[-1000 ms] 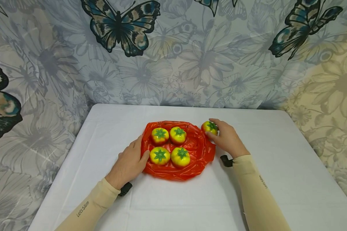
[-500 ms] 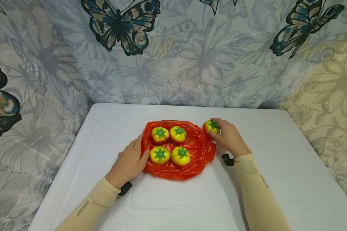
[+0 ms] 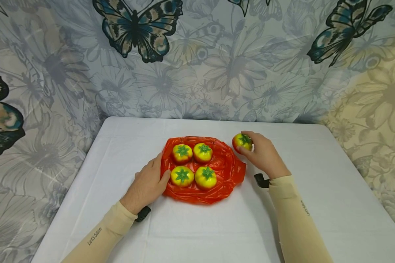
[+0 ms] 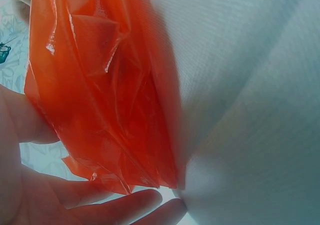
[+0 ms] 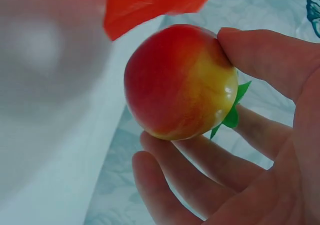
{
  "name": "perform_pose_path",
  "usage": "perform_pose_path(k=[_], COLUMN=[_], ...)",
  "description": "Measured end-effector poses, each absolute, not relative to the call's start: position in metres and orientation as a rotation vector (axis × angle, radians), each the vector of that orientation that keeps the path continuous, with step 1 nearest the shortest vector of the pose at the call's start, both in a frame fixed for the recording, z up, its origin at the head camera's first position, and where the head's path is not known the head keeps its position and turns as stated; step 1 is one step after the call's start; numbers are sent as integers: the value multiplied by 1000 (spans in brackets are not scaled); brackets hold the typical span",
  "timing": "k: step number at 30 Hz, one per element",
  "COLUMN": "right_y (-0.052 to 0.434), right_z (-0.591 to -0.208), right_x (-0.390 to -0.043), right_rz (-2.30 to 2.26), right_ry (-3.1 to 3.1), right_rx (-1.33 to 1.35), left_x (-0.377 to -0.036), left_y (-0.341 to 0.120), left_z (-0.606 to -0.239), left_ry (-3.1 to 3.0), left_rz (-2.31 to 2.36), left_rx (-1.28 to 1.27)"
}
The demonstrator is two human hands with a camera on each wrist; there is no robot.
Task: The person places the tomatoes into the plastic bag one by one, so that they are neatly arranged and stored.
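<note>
**Fifth tomato held beside the bag**

The glossy, round toy tomato [image 3: 241, 141], red blending to yellow, sits pinched in the right hand [image 3: 261, 155] just off the crinkled orange plastic bag [image 3: 228, 168], toward the table's far edge. A light fingertip grip suits it. The left hand [image 3: 148, 186] lies flat, pinning the bag's left rim.

Four tomatoes [image 3: 193, 165] on bag [image 3: 228, 168], fifth tomato [image 3: 241, 141] right.
</note>
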State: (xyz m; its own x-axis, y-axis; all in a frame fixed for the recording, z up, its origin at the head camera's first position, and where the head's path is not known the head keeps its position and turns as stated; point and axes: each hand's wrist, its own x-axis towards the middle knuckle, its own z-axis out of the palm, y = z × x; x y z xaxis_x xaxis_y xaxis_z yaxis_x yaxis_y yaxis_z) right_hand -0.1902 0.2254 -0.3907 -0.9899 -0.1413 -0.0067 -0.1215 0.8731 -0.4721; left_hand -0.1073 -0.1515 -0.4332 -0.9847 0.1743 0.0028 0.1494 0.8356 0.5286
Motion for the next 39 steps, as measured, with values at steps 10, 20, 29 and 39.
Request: perform_pose_path(k=[10, 20, 29, 39], right_y=[220, 204, 190, 178], right_z=[-380, -366, -362, -365], right_x=[-183, -174, -168, -167], right_rz=[-753, -766, -769, -736], right_ry=[3024, 2990, 2938, 2889], right_rx=[-294, -376, -461, -500], left_x=[-108, -108, -108, -109], left_y=[-152, -152, -152, -152], left_z=[-433, -434, -434, -436], left_ry=[2963, 2958, 2960, 2964], left_rz=[847, 853, 847, 836], left_rx=[264, 262, 260, 260])
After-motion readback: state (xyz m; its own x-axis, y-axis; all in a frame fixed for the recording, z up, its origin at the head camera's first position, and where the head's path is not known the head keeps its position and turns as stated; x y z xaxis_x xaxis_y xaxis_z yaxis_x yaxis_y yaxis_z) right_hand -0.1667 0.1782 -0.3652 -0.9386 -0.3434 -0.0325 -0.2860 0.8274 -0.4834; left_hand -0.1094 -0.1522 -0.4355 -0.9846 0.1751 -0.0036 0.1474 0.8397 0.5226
